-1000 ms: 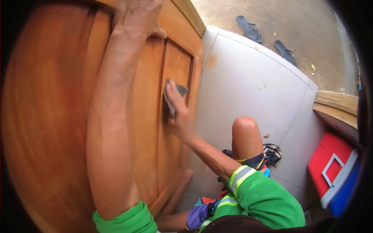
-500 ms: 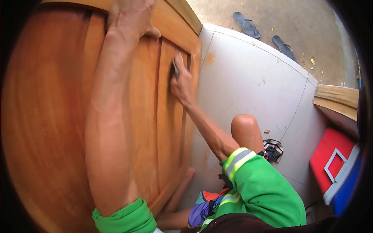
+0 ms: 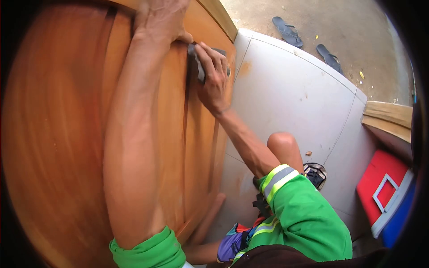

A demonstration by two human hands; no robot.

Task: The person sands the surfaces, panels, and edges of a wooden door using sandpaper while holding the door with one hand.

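A reddish-brown panelled wooden door [image 3: 53, 134] fills the left side; the left hand [image 3: 161, 20] lies near its top, thumb out, the other fingers' state impossible to tell; just beside that thumb, a thin dark-grey flexible sheet [image 3: 194, 57] lies against the door's upper right part, under the right hand [image 3: 212, 80], whose bent fingers press close together over it; uneven pressure could scratch the wood, and a slip could scrape knuckles on the frame; rightward spreads a pale tiled floor [image 3: 286, 89].
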